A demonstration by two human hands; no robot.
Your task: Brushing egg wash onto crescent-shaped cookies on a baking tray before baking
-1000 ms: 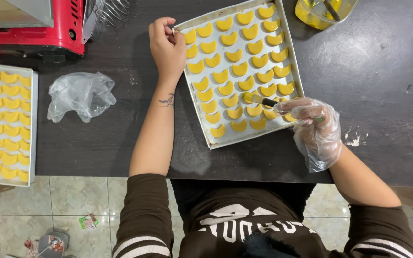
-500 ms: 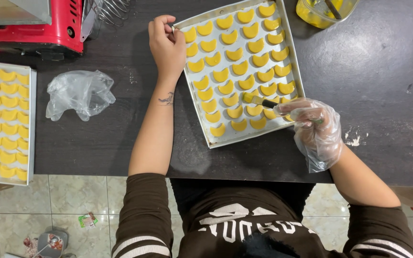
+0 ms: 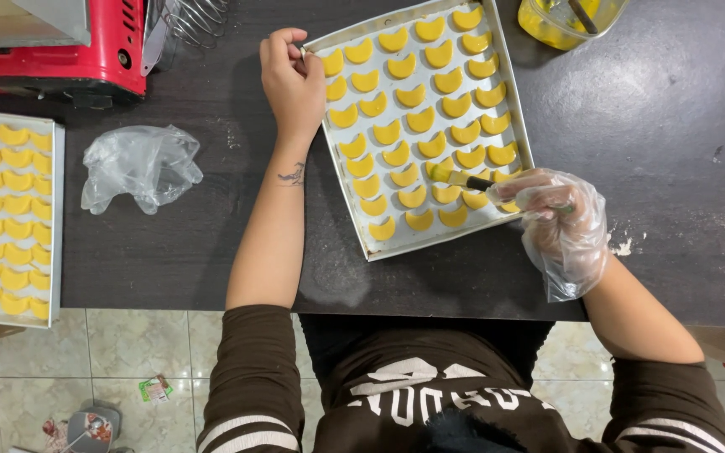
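Yellow cookies (image 3: 413, 126): crescent pieces in rows on a pale tray (image 3: 354, 239) lying on the dark table (image 3: 673, 134).
Tray position: just ahead of the person, turned a little; its long axis runs away from the body, leaning left at the far end.
Brush (image 3: 455, 177): lies across the tray's near rows, long axis roughly left to right, bristle end pointing left, handle running right into the gloved hand.
Right hand (image 3: 560, 222): in a loose clear glove, fingers closed narrowly round the brush handle, over the tray's near right corner.
Left hand (image 3: 293, 80): bare, fingers curled tight on the tray's far left corner, pinching the rim.
Bowl (image 3: 568, 18): clear, with yellow liquid and a utensil in it, beyond the tray's far right corner, well apart from the brush.
Risk, brush: pressing too hard could dent or shift a soft cookie.
Risk, glove: its slack plastic hangs near the last row and could drag across it.
Risk, tray: if the left hand eases off, a brush stroke could slide it.
Other: second tray (image 3: 54, 226) of cookies at far left; crumpled glove (image 3: 140, 166) between the trays.
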